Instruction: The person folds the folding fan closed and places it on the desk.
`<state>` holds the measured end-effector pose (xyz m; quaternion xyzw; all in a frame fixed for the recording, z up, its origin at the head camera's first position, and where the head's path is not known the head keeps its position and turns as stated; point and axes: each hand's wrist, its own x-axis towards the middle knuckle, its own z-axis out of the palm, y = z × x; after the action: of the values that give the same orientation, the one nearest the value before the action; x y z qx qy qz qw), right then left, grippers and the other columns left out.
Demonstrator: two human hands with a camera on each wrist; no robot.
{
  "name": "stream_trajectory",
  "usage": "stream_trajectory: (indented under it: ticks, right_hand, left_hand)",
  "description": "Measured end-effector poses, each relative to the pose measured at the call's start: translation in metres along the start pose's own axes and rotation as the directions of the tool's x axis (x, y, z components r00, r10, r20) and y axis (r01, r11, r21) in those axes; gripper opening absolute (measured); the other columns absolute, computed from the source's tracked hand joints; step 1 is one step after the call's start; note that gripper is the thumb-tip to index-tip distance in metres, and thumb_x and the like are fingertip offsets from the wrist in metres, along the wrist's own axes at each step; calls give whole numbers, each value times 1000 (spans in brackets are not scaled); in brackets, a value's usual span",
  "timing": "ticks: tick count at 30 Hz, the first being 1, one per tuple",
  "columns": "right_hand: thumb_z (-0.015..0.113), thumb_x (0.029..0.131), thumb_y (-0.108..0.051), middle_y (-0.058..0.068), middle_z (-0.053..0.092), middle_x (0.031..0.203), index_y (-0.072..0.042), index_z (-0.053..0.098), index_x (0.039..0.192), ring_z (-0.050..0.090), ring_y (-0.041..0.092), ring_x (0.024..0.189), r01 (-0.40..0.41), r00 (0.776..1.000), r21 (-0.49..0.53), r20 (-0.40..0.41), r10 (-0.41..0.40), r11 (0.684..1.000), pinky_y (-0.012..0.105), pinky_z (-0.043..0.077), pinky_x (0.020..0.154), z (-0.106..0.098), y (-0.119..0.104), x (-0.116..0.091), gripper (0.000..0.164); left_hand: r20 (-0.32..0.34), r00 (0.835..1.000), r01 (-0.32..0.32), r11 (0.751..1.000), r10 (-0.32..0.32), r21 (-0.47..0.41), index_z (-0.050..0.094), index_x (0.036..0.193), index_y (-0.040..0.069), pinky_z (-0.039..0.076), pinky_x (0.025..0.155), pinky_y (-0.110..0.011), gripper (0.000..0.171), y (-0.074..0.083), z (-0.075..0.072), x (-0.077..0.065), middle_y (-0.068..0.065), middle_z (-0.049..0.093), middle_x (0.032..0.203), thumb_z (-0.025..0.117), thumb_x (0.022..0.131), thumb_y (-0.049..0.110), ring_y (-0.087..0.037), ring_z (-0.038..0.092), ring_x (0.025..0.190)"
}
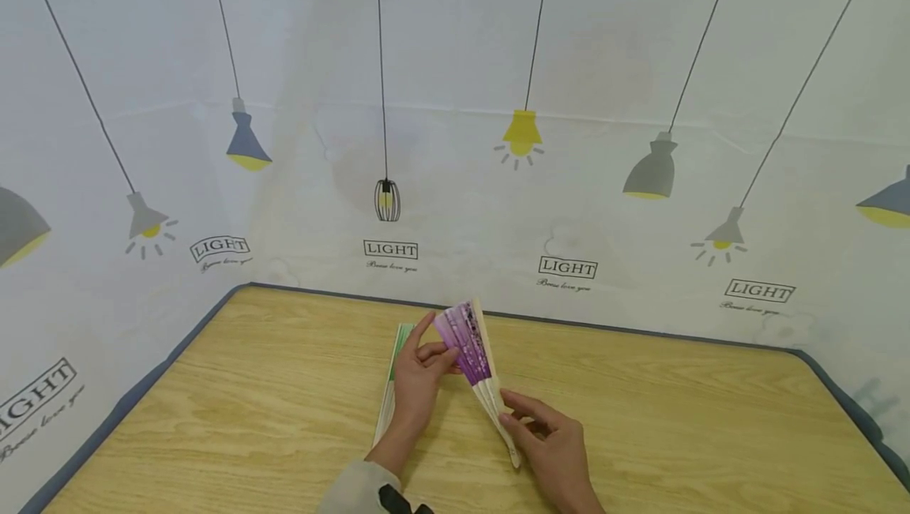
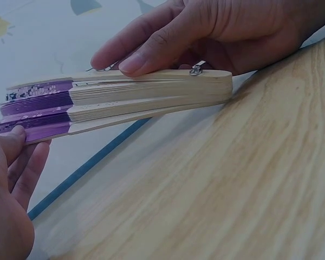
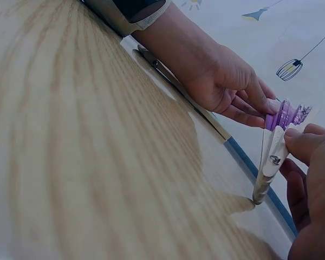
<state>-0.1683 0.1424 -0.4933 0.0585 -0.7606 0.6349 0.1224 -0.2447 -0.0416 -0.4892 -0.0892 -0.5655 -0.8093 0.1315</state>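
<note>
A purple folding fan [image 1: 465, 344] with pale wooden ribs is partly spread above the table, its pivot end pointing toward me. My left hand [image 1: 418, 380] pinches the purple left edge between thumb and fingers. Lower down, my right hand [image 1: 550, 439] grips the pale outer rib with thumb and fingertips. In the left wrist view the fan's [image 2: 146, 100] folds and metal pivot show. A green folding fan [image 1: 387, 395] with pale ribs lies closed on the table, partly hidden behind my left hand and wrist.
The wood-grain table [image 1: 711, 419] has a blue edge strip [image 1: 640, 330] along the back and sides. White wall covering [image 1: 455, 64] printed with lamps rises behind it and at both sides.
</note>
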Motion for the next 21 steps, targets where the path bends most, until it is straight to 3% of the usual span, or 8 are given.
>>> stream_trajectory:
  ticks: [9,16,21]
  right_hand:
    - [76,82,-19,-5,71,102,-21,71,115,64,15,84,10,1000,-43,5,-10,999,25,57,69,-1,2,0,34]
    - [74,83,-13,-2,70,104,-18,72,112,65,17,80,-48,999,-30,2,48,998,25,57,66,0,3,1,29]
    - [74,84,-18,-2,70,101,-20,72,112,66,16,79,-55,998,-39,21,56,998,25,57,65,2,1,1,28]
  left_hand:
    - [19,1000,-3,1000,4,-9,39,145,5,59,67,-43,67,-1,0,1,-31,63,96,67,85,-6,-16,67,68]
    - [10,1000,2,1000,-2,-6,39,145,6,60,67,-40,68,-1,0,0,-29,64,95,67,85,-5,-16,67,67]
    - [8,1000,-4,1000,4,-12,39,145,6,60,66,-40,68,0,-1,0,-30,64,95,68,85,-5,-16,67,67]
